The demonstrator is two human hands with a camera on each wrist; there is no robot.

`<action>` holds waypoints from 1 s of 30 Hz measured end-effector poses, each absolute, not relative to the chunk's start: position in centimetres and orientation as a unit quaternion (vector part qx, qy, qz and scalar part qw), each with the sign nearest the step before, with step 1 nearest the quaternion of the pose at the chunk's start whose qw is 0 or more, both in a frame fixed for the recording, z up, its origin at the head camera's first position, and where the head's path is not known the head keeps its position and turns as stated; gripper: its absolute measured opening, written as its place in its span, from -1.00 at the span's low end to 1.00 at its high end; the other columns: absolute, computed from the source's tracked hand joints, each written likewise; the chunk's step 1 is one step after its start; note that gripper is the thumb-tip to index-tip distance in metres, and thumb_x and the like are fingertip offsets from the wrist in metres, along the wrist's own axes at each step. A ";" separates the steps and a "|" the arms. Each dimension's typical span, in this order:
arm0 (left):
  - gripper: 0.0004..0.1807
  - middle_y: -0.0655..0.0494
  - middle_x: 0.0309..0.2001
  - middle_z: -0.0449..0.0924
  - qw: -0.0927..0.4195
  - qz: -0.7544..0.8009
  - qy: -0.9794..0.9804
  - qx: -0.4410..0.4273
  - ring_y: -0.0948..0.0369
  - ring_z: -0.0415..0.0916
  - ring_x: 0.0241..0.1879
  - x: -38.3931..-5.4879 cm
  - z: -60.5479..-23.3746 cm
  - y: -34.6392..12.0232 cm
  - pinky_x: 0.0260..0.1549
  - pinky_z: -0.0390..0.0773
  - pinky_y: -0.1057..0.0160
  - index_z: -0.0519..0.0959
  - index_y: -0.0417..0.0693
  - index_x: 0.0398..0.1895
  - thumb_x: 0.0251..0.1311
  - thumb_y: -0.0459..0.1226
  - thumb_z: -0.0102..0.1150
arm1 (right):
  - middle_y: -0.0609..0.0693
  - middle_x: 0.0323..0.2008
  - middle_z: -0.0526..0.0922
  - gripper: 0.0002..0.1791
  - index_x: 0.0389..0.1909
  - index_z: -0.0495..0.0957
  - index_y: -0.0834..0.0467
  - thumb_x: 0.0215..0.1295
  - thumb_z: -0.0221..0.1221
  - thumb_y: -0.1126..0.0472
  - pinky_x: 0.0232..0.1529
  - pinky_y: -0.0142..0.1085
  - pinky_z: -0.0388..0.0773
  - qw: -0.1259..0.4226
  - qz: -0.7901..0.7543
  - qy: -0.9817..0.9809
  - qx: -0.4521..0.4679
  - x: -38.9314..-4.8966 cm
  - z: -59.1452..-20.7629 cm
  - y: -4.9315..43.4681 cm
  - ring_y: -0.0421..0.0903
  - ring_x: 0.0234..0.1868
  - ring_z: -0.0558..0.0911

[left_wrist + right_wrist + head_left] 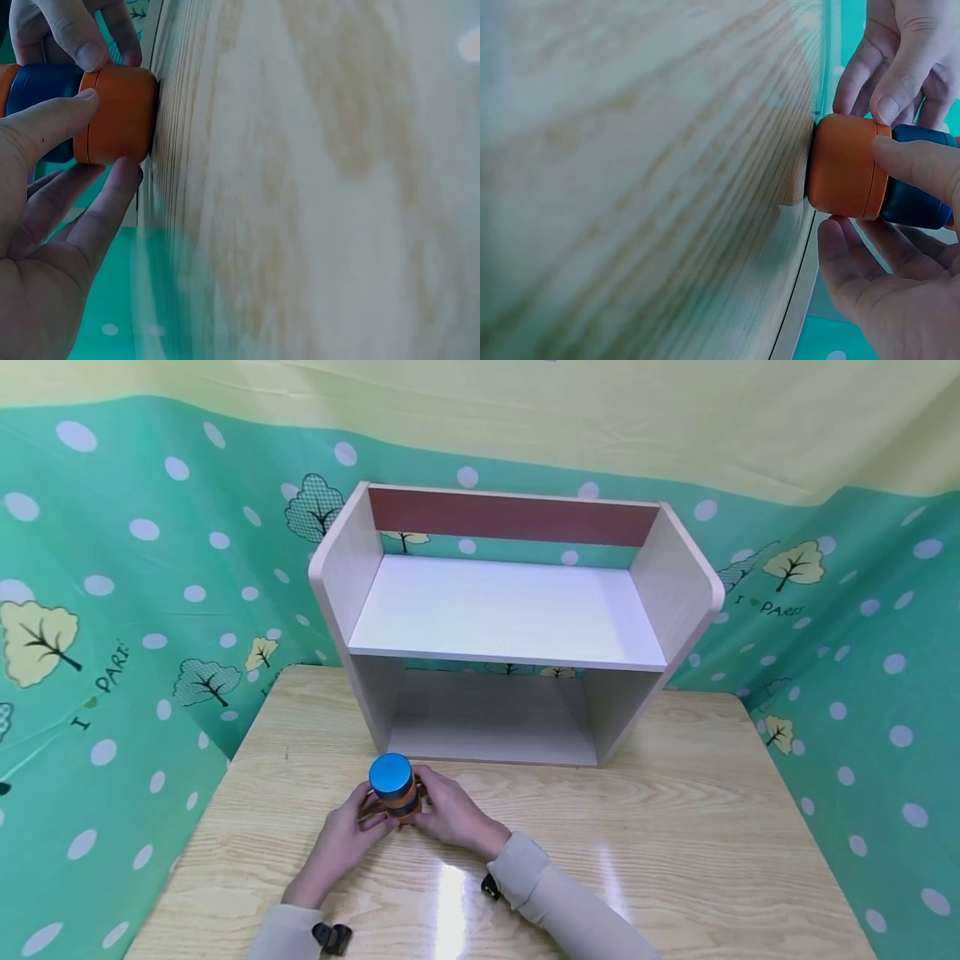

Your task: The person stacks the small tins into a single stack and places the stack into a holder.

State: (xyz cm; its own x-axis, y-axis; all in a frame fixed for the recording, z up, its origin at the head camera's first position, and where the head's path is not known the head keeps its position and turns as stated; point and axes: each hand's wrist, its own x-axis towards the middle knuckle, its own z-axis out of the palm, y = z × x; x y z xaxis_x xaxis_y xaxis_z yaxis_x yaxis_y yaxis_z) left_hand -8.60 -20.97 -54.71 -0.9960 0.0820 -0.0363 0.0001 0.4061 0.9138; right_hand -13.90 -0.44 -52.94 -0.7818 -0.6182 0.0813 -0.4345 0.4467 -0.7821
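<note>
An orange-and-blue round canister (391,774) stands upright on the table, banded in orange and dark blue under a bright blue top. Its rounded orange base (120,116) meets the wood surface in both wrist views. From the left side, my left hand (345,839) grips the lower part between thumb and fingers. My right hand (453,810) holds the same part from the opposite side, its thumb lying across the seam of the orange base in the right wrist view. The upper end of the canister runs out of frame in both wrist views.
Behind the canister stands a two-tier wooden shelf (502,610), with a white upper board and a reddish back rail. Light wood forms the table (675,852). A green dotted curtain (135,635) encloses the back and sides.
</note>
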 end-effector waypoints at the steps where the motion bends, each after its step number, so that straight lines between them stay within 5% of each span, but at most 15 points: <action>1: -0.25 -0.35 0.26 0.44 0.036 0.544 0.838 0.027 -0.12 0.53 0.15 -8.6 -54.7 -20.9 -0.04 0.66 0.30 0.31 -0.15 0.39 0.14 -0.40 0.44 | -0.04 0.24 0.50 -0.22 0.44 0.24 0.08 0.24 0.37 0.35 0.13 -0.40 0.54 0.109 -0.425 0.843 -0.311 -13.9 -52.9 -0.4 -0.23 0.11 0.56; 30: -0.27 -0.26 0.21 0.51 0.067 0.570 0.817 0.045 -0.05 0.61 0.06 -9.6 -54.5 -18.2 -0.06 0.67 0.30 0.37 -0.18 0.37 0.11 -0.41 0.45 | -0.05 0.19 0.53 -0.25 0.41 0.26 0.06 0.26 0.38 0.28 0.11 -0.26 0.61 0.090 -0.445 0.840 -0.298 -13.2 -52.8 3.0 -0.23 0.09 0.56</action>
State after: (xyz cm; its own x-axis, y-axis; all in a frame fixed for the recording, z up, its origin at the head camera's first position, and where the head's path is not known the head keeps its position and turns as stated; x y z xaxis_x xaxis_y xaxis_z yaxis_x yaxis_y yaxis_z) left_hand -9.56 -18.18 -54.46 -0.9870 0.1495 -0.0586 -0.0034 0.3452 0.9385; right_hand -13.25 3.03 -52.81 -0.8059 -0.5810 0.1135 -0.4205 0.4268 -0.8007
